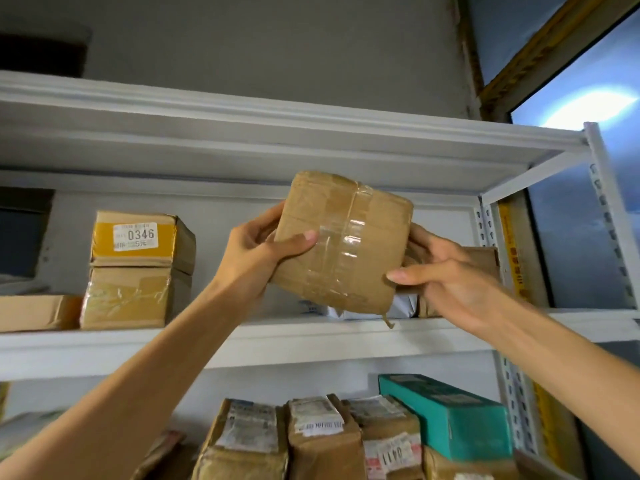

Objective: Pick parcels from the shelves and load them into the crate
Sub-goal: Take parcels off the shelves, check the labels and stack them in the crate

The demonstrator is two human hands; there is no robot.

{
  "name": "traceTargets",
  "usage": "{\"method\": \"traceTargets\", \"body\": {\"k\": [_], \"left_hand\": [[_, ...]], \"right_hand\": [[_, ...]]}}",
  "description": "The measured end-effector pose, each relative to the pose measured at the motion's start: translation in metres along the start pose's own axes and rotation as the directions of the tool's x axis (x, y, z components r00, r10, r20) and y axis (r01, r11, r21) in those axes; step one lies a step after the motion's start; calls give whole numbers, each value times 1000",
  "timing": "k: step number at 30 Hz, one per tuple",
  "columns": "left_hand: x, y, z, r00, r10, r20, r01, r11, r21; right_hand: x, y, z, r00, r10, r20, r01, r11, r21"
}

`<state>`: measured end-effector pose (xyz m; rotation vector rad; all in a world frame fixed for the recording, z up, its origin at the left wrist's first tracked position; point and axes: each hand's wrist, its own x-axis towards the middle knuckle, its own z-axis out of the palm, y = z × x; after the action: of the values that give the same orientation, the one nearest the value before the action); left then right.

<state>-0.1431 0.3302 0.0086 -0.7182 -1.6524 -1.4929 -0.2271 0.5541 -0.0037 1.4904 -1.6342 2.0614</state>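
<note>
A brown cardboard parcel (341, 237), wrapped with clear tape, is held up in front of the middle shelf (346, 336), tilted. My left hand (258, 252) grips its left edge, thumb across the front. My right hand (446, 277) holds its right lower corner, thumb on the front and fingers behind. The crate is out of view.
Two stacked boxes, the top one labelled 0346 (138, 237), stand at the shelf's left beside a flat box (38, 311). A white bag (374, 306) and a brown parcel (485, 261) lie behind the held one. Below are several labelled parcels (315, 434) and a teal box (450, 417).
</note>
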Motion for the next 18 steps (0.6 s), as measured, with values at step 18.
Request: {"method": "traceTargets", "body": {"k": [18], "left_hand": [[-12,4,-31,984,173,47,-175,865,470]], "right_hand": [[29,-7,24,997,-32,-68,39,993,109]]}}
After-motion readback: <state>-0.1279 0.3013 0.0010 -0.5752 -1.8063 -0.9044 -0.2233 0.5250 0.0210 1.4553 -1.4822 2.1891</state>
